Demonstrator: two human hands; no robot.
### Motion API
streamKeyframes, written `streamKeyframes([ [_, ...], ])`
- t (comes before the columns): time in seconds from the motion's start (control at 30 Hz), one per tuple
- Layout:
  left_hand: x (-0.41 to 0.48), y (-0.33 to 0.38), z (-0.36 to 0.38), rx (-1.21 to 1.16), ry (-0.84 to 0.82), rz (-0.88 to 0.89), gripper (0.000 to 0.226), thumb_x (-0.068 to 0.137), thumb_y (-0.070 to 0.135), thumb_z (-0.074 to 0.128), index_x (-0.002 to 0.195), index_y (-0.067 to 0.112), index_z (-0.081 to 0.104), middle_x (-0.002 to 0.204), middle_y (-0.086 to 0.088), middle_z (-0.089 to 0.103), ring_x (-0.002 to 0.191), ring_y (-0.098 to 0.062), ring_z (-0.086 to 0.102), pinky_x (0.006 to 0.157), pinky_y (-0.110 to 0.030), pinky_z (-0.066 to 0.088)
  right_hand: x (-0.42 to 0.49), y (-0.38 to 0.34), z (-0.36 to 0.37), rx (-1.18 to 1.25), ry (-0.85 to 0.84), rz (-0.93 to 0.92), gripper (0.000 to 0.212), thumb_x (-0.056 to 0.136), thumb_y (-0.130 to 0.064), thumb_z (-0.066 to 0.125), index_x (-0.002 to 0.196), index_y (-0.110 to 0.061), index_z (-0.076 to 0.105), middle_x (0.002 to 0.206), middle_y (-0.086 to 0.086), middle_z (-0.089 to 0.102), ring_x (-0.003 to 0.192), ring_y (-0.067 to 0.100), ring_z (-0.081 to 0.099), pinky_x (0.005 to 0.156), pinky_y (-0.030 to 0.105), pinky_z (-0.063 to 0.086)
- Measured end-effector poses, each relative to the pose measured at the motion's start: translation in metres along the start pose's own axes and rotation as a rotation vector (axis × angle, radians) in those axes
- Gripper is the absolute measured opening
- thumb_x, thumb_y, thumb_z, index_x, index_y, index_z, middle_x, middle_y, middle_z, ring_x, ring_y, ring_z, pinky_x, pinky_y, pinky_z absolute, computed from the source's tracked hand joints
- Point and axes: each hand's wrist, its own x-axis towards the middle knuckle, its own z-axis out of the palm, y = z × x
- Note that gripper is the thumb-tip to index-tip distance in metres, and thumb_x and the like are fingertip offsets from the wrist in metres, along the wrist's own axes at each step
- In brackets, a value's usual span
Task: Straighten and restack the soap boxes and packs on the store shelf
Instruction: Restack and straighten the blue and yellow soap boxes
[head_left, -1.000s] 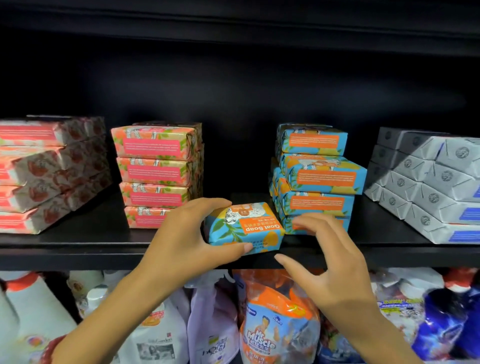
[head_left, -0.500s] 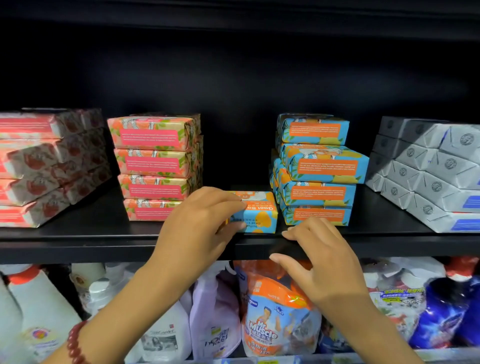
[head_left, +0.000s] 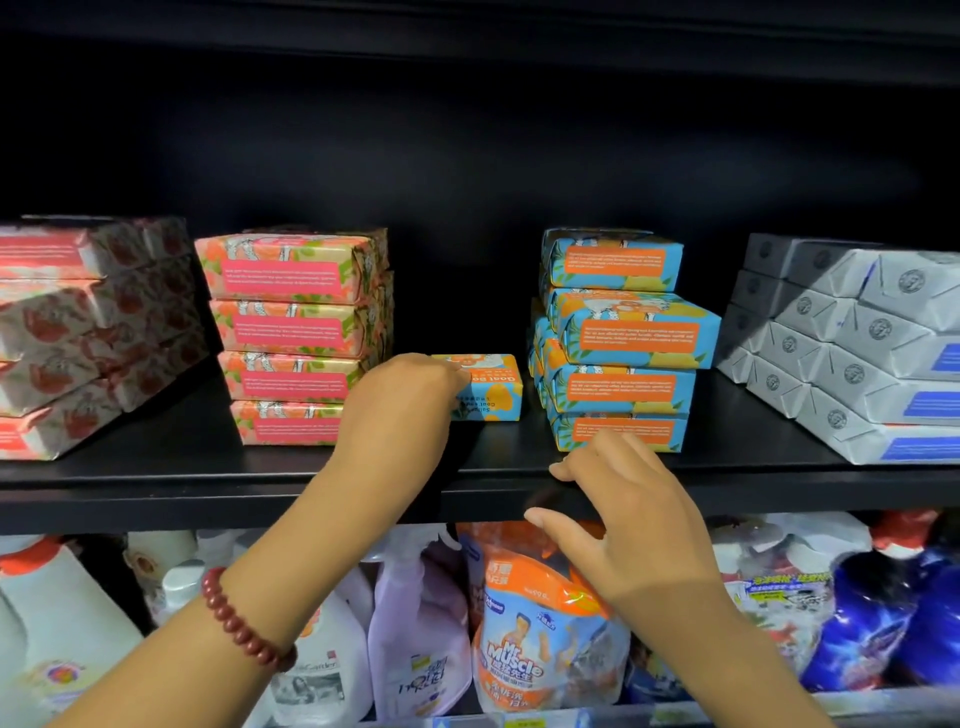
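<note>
Two bare arms show in the lower half of the frame, each ending in a bare hand. The left forearm (head_left: 291, 561), in the lower left, wears a bracelet (head_left: 241, 621) at the wrist. It is a single strand of round, dark red beads, all about the same size and strung so close that they touch. The beads have a dull shine. The strand shows as one curved line across the arm, its ends hidden behind the wrist. The left hand (head_left: 400, 410) is near the centre of the frame. The right forearm (head_left: 727, 639) and right hand (head_left: 623, 514), in the lower right, are uncovered down to the bottom edge.
</note>
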Motion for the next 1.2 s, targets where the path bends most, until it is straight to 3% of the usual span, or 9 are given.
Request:
streamKeyframes([
  [0.17,-0.02,0.005,-0.005,-0.117,0.113,0.085,0.028,0.081,0.019,0.071,0.106,0.006,0.068,0.109,-0.007,0.067,0.102,-0.028,0.062,0.08,-0.035,0.053,0.004,0.002,-0.014,0.134,-0.084,0.042,0.028,0.075,-0.039,0.064,0.088,-0.014,0.068,0.086,-0.006,0.06,0.085,0.016,0.058,0.068,0.031,0.05],
  [0.37,-0.053,0.008,-0.006,-0.289,0.094,0.13,0.04,0.087,0.041,0.046,0.083,0.018,0.078,0.089,0.005,0.074,0.084,-0.016,0.07,0.065,-0.025,0.056,0.037,0.016,-0.055,0.093,0.335,-0.009,0.03,0.079,-0.031,0.067,0.099,-0.009,0.066,0.098,-0.003,0.054,0.096,0.014,0.051,0.084,0.014,0.036],
  [0.5,-0.051,0.009,-0.005,-0.304,0.069,0.133,0.036,0.084,0.041,0.05,0.08,0.02,0.079,0.086,0.005,0.075,0.082,-0.014,0.07,0.067,-0.021,0.053,0.061,0.041,-0.068,-0.045,0.118,-0.027,0.057,0.075,-0.042,0.072,0.119,-0.008,0.058,0.119,0.005,0.057,0.113,0.019,0.048,0.099,0.025,0.036],
  [0.6,-0.052,0.007,-0.002,-0.337,0.063,0.101,0.038,0.084,0.043,0.049,0.083,0.02,0.079,0.087,0.005,0.075,0.083,-0.013,0.07,0.068,-0.022,0.051,0.062,0.051,-0.062,-0.035,0.042,-0.028,0.059,0.071,-0.031,0.076,0.122,-0.009,0.055,0.122,0.004,0.056,0.114,0.013,0.044,0.094,0.027,0.037],
  [0.77,-0.051,0.01,-0.005,-0.379,0.085,-0.009,0.037,0.081,0.049,0.052,0.092,0.024,0.077,0.094,0.012,0.073,0.091,-0.008,0.066,0.07,-0.022,0.049,0.058,0.048,-0.062,-0.067,0.19,-0.145,0.04,0.074,-0.021,0.073,0.106,-0.002,0.06,0.105,0.009,0.06,0.098,0.015,0.044,0.082,0.018,0.032],
  [0.83,-0.05,0.012,-0.007,-0.553,0.146,-0.084,0.036,0.08,0.05,0.054,0.094,0.024,0.076,0.091,0.018,0.072,0.088,-0.001,0.065,0.071,-0.025,0.053,0.053,0.045,-0.064,-0.105,0.242,-0.219,0.035,0.074,-0.013,0.069,0.105,0.002,0.061,0.102,0.013,0.062,0.096,0.022,0.048,0.082,0.021,0.034],
  [0.93,-0.041,0.021,-0.02,-0.981,0.215,-0.179,0.032,0.081,0.049,0.057,0.079,0.024,0.076,0.078,0.018,0.072,0.071,0.004,0.066,0.061,-0.01,0.047,0.045,0.034,-0.065,-0.112,0.346,-0.35,0.03,0.073,-0.002,0.067,0.101,0.007,0.063,0.1,0.019,0.063,0.096,0.029,0.051,0.088,0.025,0.036],
  [1.07,-0.029,0.035,-0.043,-1.492,-0.2,-0.24,0.045,0.067,0.061,0.061,0.079,0.022,0.078,0.078,-0.011,0.074,0.065,-0.016,0.069,0.054,-0.019,0.052,0.043,0.014,-0.058,-0.109,0.478,-0.522,0.014,0.086,-0.004,0.058,0.1,0.0,0.057,0.096,0.021,0.065,0.097,0.031,0.052,0.086,0.038,0.045],
  [1.2,-0.027,0.038,-0.047,-1.582,-0.184,-0.184,0.025,0.073,0.029,0.075,0.088,0.009,0.075,0.09,-0.012,0.074,0.083,-0.023,0.071,0.069,-0.025,0.056,0.043,0.008,-0.055,-0.077,0.38,-0.54,0.019,0.088,-0.015,0.063,0.102,-0.008,0.053,0.112,0.007,0.05,0.103,0.025,0.047,0.09,0.033,0.042],
])
